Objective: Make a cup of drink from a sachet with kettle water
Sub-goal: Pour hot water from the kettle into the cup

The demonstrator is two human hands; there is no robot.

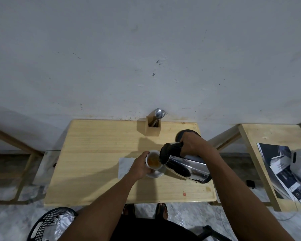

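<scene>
A white cup (153,161) with brownish liquid inside stands on a white saucer (156,173) in the middle of the wooden table (94,162). My left hand (140,166) is wrapped around the cup's left side. My right hand (192,144) grips the black handle of a shiny steel kettle (186,166), which is tipped to the left with its spout over the cup's rim. The kettle's round black base (180,134) sits behind my right hand, partly hidden. No sachet is visible.
A wooden holder (153,127) with spoons and a fork stands at the table's back edge by the wall. A white napkin (125,166) lies left of the saucer. A second table (261,136) at right carries papers and a white device. A black basket (49,223) sits at lower left.
</scene>
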